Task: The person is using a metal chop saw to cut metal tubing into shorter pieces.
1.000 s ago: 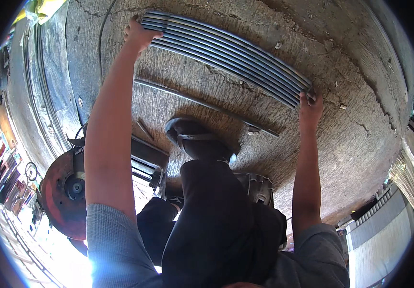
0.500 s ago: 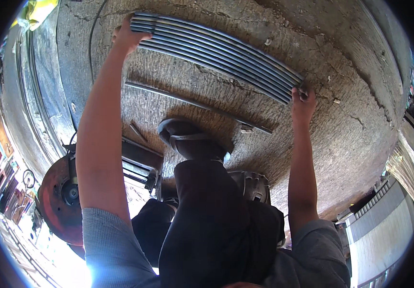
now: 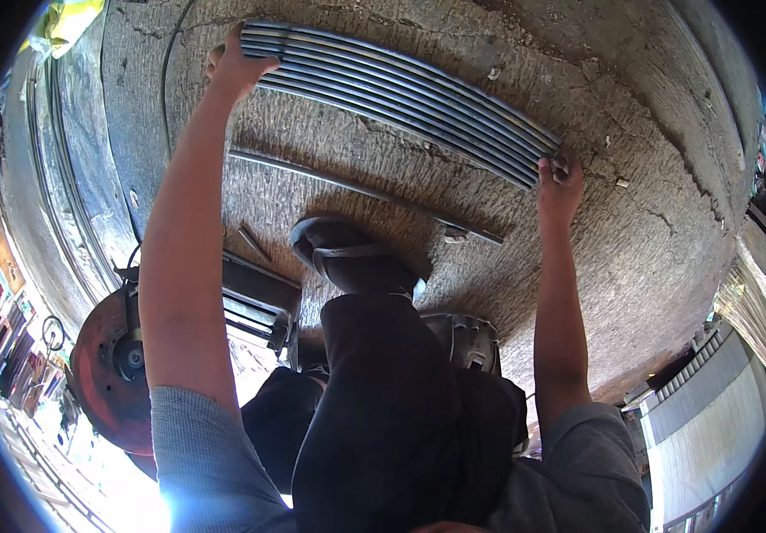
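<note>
Several thin grey metal rods (image 3: 400, 96) lie side by side in a flat row on the concrete floor, across the top middle. My left hand (image 3: 237, 69) grips their left ends, with its thumb resting over the rods and its other fingers around the end side. At the opposite ends, my right hand (image 3: 562, 194) is curled closed against the rods, its fingertips partly hidden. A single metal rod (image 3: 356, 187) lies apart from the row, closer to me. Near its left end is a short metal piece (image 3: 254, 243).
A red cut-off machine (image 3: 103, 377) with a round guard stands at the lower left, beside a dark metal base (image 3: 263, 289). My shoe (image 3: 356, 258) rests on the cracked floor (image 3: 631, 266). A small chip (image 3: 456, 237) touches the single rod. A dark cable (image 3: 168, 89) runs at upper left.
</note>
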Motion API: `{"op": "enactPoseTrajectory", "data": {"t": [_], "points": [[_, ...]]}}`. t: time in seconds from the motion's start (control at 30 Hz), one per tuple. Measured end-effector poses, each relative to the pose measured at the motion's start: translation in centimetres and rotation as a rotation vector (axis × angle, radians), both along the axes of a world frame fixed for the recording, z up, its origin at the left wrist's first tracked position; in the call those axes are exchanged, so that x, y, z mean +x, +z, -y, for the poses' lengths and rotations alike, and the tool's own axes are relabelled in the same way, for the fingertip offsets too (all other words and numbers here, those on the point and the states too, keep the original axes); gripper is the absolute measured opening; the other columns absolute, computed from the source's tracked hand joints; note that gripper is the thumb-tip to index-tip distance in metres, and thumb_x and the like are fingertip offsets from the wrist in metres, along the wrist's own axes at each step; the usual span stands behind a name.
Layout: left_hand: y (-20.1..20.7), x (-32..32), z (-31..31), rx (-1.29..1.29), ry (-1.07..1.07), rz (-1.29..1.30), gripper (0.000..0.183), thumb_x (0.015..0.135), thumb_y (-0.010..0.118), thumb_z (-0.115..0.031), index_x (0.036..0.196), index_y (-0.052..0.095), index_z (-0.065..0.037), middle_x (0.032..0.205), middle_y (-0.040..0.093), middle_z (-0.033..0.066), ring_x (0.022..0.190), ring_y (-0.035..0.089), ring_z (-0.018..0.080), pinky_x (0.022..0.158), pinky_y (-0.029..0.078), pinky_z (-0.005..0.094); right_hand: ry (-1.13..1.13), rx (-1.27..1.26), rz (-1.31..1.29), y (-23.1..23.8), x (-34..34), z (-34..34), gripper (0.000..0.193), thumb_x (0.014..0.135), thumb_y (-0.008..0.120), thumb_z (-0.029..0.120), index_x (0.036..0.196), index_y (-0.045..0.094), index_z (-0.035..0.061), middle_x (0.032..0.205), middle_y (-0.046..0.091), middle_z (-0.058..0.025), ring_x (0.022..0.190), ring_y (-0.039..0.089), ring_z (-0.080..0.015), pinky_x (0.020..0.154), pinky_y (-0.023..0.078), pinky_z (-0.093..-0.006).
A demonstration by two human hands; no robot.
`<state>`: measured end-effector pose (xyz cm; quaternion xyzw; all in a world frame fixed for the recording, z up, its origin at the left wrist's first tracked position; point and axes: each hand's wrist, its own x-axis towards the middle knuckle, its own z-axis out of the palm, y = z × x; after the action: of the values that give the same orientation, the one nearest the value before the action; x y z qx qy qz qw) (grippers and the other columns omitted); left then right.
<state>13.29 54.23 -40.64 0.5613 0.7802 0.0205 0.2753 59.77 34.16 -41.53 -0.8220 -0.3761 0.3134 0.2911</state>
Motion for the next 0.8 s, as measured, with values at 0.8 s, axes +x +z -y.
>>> {"op": "enactPoseTrajectory", "data": {"t": [0.8], "points": [[0.45,0.66,-0.13,-0.031,-0.049,-0.106,0.099,0.064,0.077,-0.026,0.143,0.018,-0.019,0.133,0.028,0.0231,0.118,0.039,0.0414,0.101,0.035,0.0455,-0.033,0.011,0.042,0.01,-0.71,0.29,0.035,0.082,0.063,0.02,0.113,0.058,0.0045,0.108,0.058,-0.0124,0.097,0.054,-0.0251,0.085,0.042,-0.0363]]}}
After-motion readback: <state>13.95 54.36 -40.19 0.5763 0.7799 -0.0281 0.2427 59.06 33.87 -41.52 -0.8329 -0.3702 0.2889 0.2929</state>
